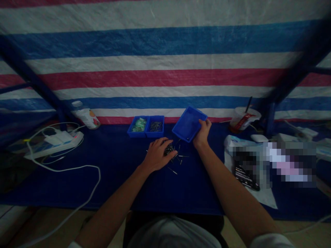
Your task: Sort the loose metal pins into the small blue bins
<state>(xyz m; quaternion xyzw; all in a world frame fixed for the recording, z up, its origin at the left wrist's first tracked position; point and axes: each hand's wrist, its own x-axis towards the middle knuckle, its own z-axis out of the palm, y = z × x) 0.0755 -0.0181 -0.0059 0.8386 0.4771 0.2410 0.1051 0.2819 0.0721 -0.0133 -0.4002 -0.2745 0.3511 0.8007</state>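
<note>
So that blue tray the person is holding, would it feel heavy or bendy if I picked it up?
The blue plastic tray is probably light for its size, since its walls look thin and the right hand holds it tilted by one edge. It likely feels fairly stiff, as it keeps its straight-sided shape there, though it might flex slightly if squeezed.

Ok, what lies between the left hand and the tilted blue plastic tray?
Head view: thin loose metal nails lie on the navy cloth between the left hand and the blue plastic tray.
</note>
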